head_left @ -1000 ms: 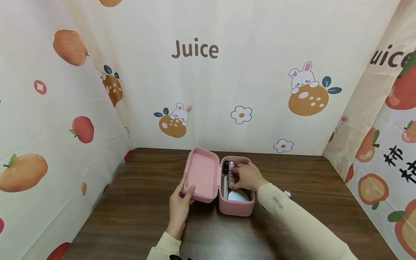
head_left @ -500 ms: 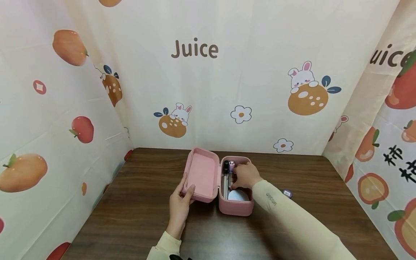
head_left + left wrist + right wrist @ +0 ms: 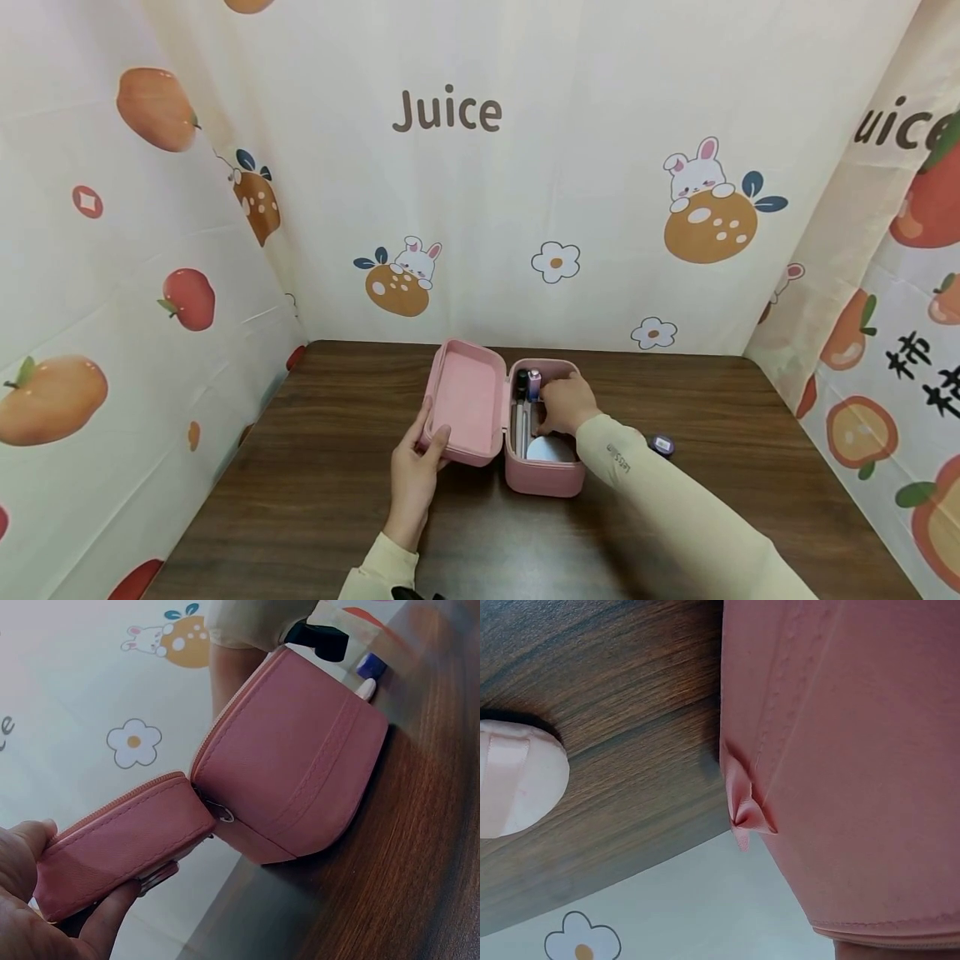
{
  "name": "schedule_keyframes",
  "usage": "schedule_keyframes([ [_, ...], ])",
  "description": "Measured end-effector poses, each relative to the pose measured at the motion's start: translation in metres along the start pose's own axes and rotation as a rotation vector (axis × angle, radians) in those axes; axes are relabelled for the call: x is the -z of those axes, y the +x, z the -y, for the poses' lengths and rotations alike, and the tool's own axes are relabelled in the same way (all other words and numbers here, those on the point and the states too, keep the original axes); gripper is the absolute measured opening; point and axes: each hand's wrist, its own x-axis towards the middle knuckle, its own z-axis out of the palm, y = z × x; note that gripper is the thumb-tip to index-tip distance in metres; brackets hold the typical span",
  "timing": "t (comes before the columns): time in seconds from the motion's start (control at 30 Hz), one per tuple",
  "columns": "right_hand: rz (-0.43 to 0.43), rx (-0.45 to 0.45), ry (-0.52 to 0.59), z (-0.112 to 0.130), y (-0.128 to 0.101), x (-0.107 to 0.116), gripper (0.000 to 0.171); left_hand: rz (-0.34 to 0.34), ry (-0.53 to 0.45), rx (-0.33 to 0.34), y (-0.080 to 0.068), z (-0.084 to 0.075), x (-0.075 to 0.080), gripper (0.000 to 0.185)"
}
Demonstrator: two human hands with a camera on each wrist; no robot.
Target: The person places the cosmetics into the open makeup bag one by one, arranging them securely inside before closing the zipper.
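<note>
A pink zippered makeup case [image 3: 546, 483] stands on the table with its lid [image 3: 468, 400] folded out to the left. My left hand [image 3: 412, 479] grips the lid's lower left corner, thumb over the rim and fingers underneath. My right hand [image 3: 568, 404] reaches into the case from the right, its fingers bent down inside; I cannot tell what they hold. Along the case's left side lie slim brush-like sticks [image 3: 521, 429], below a black-capped item [image 3: 522, 382] and a purple tube [image 3: 534, 385]. A round white item [image 3: 550, 450] lies at the near end.
Right of the case, a small purple container [image 3: 662, 446] sits on the brown wooden table [image 3: 337, 442]. Beside the case in the right wrist view lies a pale powder puff [image 3: 525, 780] with a ribbon band. A fruit-printed curtain [image 3: 487, 208] encloses the back and sides.
My right hand has sunk slightly deeper and shifted a little in the case; the small greyish item once visible by its fingers is now hidden. My left hand stays on the lid.
</note>
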Motion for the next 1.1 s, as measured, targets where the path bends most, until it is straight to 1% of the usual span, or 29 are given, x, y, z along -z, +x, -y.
schedule_keyframes([
  [0.43,0.013,-0.015,-0.052,-0.002,0.001,-0.005,0.04,0.002,-0.004,-0.011,0.0,0.0,-0.002,0.054],
  [0.57,0.016,-0.014,-0.036,-0.002,-0.001,-0.004,0.04,0.0,0.003,-0.01,-0.001,0.0,-0.002,0.054],
  [0.67,0.023,-0.01,0.016,-0.004,0.0,-0.002,0.039,0.0,0.007,-0.006,-0.001,0.0,-0.002,0.054],
  [0.77,0.018,0.008,0.163,-0.007,0.0,0.003,0.037,-0.003,0.01,-0.002,-0.001,0.001,-0.002,0.054],
  [0.83,0.004,0.021,0.326,-0.012,0.0,0.006,0.039,-0.006,0.011,0.0,-0.001,0.001,-0.002,0.054],
  [0.9,-0.024,0.017,0.54,-0.019,-0.003,0.008,0.041,-0.011,0.013,0.002,-0.002,0.001,-0.002,0.054],
  [1.0,-0.111,-0.024,0.793,-0.034,-0.013,0.014,0.043,-0.01,0.019,0.001,-0.001,0.002,-0.001,0.054],
  [1.07,-0.188,-0.061,0.892,-0.046,-0.024,0.02,0.04,-0.011,0.021,-0.001,0.0,0.002,-0.001,0.054],
  [1.1,-0.217,-0.084,0.918,-0.053,-0.03,0.024,0.038,-0.012,0.022,-0.001,0.0,0.001,0.0,0.054],
])
